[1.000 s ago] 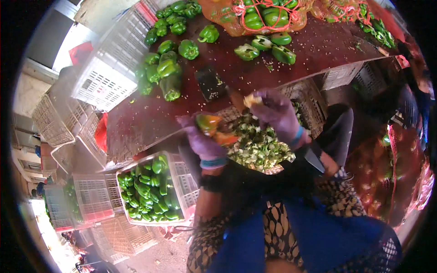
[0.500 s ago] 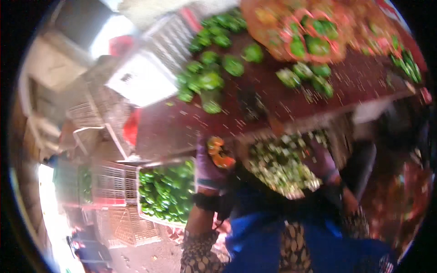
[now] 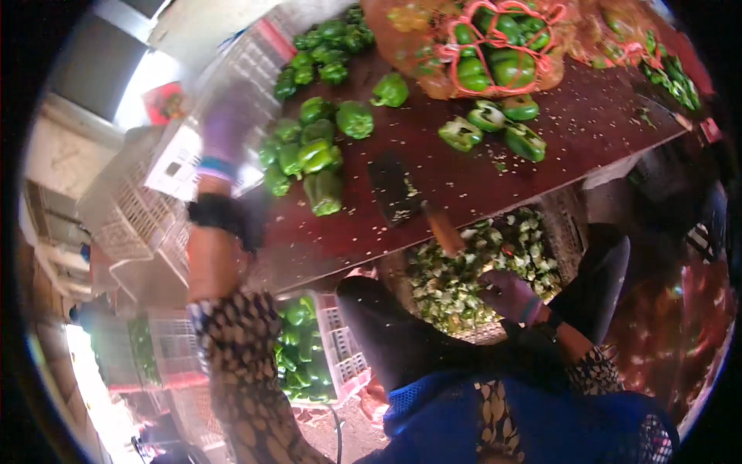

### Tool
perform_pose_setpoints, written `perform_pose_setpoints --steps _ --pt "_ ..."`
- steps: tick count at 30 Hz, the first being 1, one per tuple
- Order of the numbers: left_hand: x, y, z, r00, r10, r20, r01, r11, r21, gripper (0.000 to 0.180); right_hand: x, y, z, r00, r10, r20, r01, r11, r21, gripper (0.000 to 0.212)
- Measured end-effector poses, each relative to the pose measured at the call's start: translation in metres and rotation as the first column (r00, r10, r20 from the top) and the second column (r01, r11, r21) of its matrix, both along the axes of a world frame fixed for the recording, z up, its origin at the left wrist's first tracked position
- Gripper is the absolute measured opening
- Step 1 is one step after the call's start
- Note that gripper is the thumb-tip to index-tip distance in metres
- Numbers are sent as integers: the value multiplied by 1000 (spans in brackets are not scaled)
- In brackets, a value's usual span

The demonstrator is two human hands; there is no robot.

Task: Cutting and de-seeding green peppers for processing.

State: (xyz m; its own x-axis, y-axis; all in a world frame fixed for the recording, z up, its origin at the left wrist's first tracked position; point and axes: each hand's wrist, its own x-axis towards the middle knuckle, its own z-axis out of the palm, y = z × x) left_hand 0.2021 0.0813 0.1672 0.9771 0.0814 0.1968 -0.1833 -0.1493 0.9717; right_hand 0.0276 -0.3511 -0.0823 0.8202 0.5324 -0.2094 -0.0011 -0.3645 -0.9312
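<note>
My left hand (image 3: pixel 228 127), in a purple glove and smeared by motion, is stretched over the white crate (image 3: pixel 174 166) at the table's left end; its fingers and anything in them are unclear. Low over a basket of pale green pepper scraps (image 3: pixel 437 298) is my gloved right hand (image 3: pixel 510 295), its fingers curled in shade. What they hold, if anything, is hidden. A cleaver (image 3: pixel 394 185) lies on the dark red table (image 3: pixel 340 247), its wooden handle jutting past the near edge. Whole green peppers (image 3: pixel 317 155) are heaped between my left arm and the cleaver. Cut peppers (image 3: pixel 487 116) lie farther right.
Orange net bags of peppers (image 3: pixel 502 66) fill the table's far side. At the far right are a knife (image 3: pixel 668 112) and long green peppers (image 3: pixel 676 81). Below the table, left of my knee, stands a crate of green peppers (image 3: pixel 301 348). More crates (image 3: pixel 127 205) stand at left.
My left hand has swung from near my lap, where it held an orange-and-green pepper, up and left to the white crate. My right hand stays over the scraps. The view has shifted.
</note>
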Motion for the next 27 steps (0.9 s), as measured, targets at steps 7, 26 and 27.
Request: perform_pose_setpoints --steps 7,26,27 --pt "27 -185 -142 990 -94 103 14 804 595 55 -8 -12 -47 993 -41 111 57 987 -147 35" --pt "-42 -245 -96 835 -194 514 -235 720 653 41 22 -22 73 870 -464 -168 487 754 441 8" --pt "-53 -249 -90 795 -208 570 -299 682 667 41 35 -24 76 898 -419 -132 399 653 643 14"
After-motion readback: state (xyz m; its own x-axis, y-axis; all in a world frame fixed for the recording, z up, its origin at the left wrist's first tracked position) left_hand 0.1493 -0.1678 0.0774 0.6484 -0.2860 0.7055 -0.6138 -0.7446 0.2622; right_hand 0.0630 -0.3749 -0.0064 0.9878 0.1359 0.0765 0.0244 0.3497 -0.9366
